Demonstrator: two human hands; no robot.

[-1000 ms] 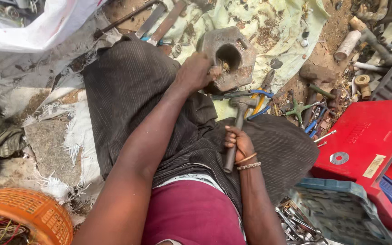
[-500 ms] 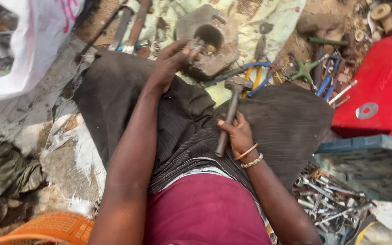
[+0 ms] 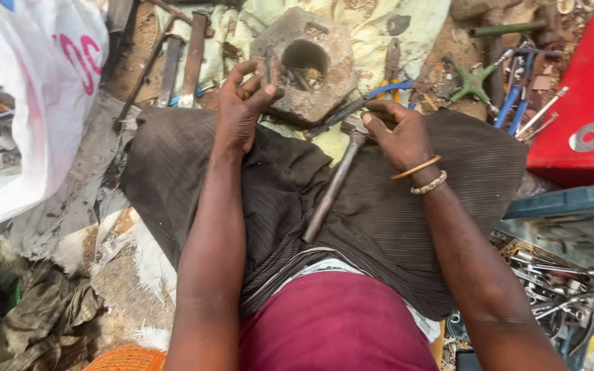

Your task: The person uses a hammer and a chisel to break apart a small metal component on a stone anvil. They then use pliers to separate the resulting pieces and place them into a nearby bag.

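Hammer [image 3: 331, 189] lay across lap, head up by right hand [image 3: 397, 134], handle slanting back toward belly. Right fingers curled on hammer head. Left hand [image 3: 242, 110] pinched small part against stone block [image 3: 304, 65], just ahead of fingers.

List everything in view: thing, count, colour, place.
metal block: 1, grey, hexagonal with round hole, top centre
hammer: 1, rusty metal, lying across dark lap cloth
pliers: 1, blue handles, right of block
cross wrench: 1, green, upper right
toolbox: 1, red, right edge
plastic bag: 1, white, upper left
basket: 1, orange, bottom edge
loose tools: many, grey, lower right
left hand: touching block rim, pinching a small part
right hand: on hammer head, two bracelets at wrist
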